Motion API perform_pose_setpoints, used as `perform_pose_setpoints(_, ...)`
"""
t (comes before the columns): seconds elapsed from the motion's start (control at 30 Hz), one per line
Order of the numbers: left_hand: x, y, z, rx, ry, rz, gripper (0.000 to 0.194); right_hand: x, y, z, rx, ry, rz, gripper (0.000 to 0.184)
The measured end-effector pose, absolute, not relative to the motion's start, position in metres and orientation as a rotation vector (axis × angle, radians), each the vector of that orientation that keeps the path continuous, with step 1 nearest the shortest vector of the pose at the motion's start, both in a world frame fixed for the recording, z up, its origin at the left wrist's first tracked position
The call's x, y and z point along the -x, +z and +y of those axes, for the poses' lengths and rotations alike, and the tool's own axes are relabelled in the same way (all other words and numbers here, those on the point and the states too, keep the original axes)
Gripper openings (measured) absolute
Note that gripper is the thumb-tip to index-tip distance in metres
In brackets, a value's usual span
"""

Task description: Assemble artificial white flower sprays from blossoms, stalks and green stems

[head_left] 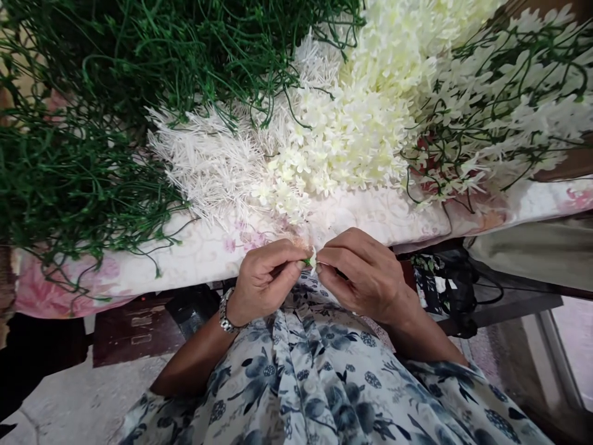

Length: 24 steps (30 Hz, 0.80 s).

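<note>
Across the floral tablecloth (192, 253) sprawls a heap of artificial green stems (185, 62), with cream artificial blossoms (370, 123) to its right. Just off the cloth's near edge, the right hand (364, 272) and left hand (269, 281) flank one white blossom (313, 262), its axis crosswise, neither hand nearer; the left pinches its green stem end (306, 262), but the right's exact hold I can't make out.

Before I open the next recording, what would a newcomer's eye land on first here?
Probably the bright heap of pale yellow-white blossoms at upper centre, with a tangled mass of dark green stems filling the upper left. Next, at the centre below the heap, a small white blossom sits at the fingertips of the left hand and right hand, in front of the flowered cloth.
</note>
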<state>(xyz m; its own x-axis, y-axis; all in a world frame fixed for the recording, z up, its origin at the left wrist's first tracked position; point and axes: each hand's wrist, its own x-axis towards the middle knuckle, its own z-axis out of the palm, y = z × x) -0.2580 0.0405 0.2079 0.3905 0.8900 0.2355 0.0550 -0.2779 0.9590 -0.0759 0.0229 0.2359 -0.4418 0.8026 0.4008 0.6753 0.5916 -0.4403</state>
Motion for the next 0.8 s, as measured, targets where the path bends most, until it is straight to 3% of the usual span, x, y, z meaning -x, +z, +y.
perform_pose_setpoints(0.8, 0.262, 0.204, 0.042, -1.608, 0.991, 0.799, 0.012, 0.088, 0.227, 0.022, 1.09, 0.314, -2.114, 0.012)
